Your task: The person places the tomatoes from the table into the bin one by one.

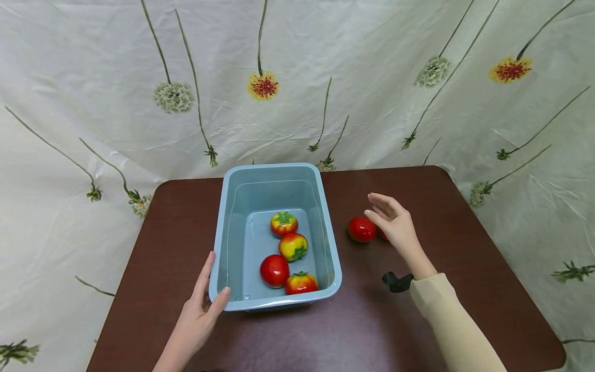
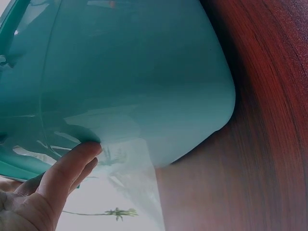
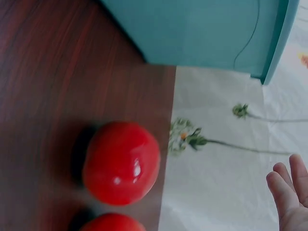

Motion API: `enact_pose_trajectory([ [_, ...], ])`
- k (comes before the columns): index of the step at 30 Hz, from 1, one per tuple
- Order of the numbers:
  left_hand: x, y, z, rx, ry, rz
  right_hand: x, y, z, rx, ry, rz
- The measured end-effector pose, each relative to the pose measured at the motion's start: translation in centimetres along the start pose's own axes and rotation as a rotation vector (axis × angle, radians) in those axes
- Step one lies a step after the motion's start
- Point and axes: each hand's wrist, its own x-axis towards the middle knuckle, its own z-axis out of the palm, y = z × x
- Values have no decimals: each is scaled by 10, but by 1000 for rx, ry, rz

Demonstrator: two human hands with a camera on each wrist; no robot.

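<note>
A blue plastic bin (image 1: 329, 243) stands on the table, holding several shiny toy tomatoes; one is plain red (image 1: 275, 270), the others red and yellow with green tops. My left hand (image 1: 197, 312) rests at the bin's front left corner, fingers extended along its outer wall and thumb at the rim. The left wrist view shows those fingers (image 2: 72, 168) against the wall. To the bin's right, my right hand (image 1: 392, 225) hovers with loosely bent fingers, holding nothing. Beside it on the table lies a red tomato (image 3: 122, 163); a second red tomato (image 3: 113, 224) is partly hidden by the hand in the head view.
The dark brown wooden table (image 1: 186, 222) has rounded corners. A small black curved object (image 1: 397, 282) shows near my right wrist. Behind and around the table hangs a pale cloth (image 1: 297, 124) printed with flowers.
</note>
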Motion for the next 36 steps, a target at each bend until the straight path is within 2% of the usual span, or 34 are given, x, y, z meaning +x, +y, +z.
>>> enact_pose_trajectory([
  [13, 0, 1, -3, 19, -16, -36, 1, 19, -24, -73, 75, 81],
  [24, 1, -1, -2, 24, -6, -23, -1, 27, -32, -139, 92, 133],
  [36, 0, -1, -1, 15, 8, -2, -1, 55, -40, -230, 100, 211],
])
